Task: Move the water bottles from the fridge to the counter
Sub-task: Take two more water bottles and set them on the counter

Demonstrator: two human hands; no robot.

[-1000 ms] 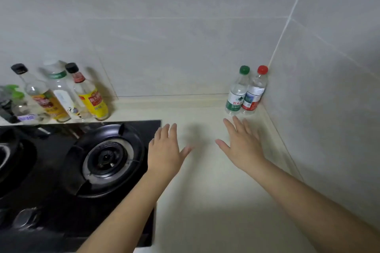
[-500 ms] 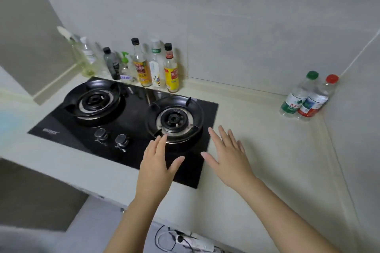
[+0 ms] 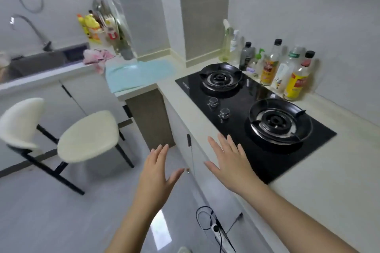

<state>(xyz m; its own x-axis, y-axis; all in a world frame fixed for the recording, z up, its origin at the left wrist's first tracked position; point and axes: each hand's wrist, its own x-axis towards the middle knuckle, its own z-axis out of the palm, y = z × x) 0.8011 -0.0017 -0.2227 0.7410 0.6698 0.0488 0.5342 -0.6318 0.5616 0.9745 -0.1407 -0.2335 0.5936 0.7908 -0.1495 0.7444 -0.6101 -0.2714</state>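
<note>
Change: view swinging left; both water bottles passing out of frame, right.
Left hand [image 3: 158,172]: spreading flat, holding nothing.
Right hand [image 3: 230,162]: spreading flat over counter [image 3: 320,187] near edge, empty.
Counts: two burners [image 3: 220,76], seven condiment bottles [image 3: 296,80] standing far.

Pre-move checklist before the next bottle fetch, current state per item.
1. Left hand free: ok, fingers spread, holding nothing.
2. Right hand free: ok, open, holding nothing.
3. Fridge in sight: not ok, not in frame.
4. Water bottles located: cannot tell, none in frame.
5. Floor path: not ok, chair and power strip with its cable are on the floor.
6. Drop space on counter: ok, bare surface beside the hob.
</note>
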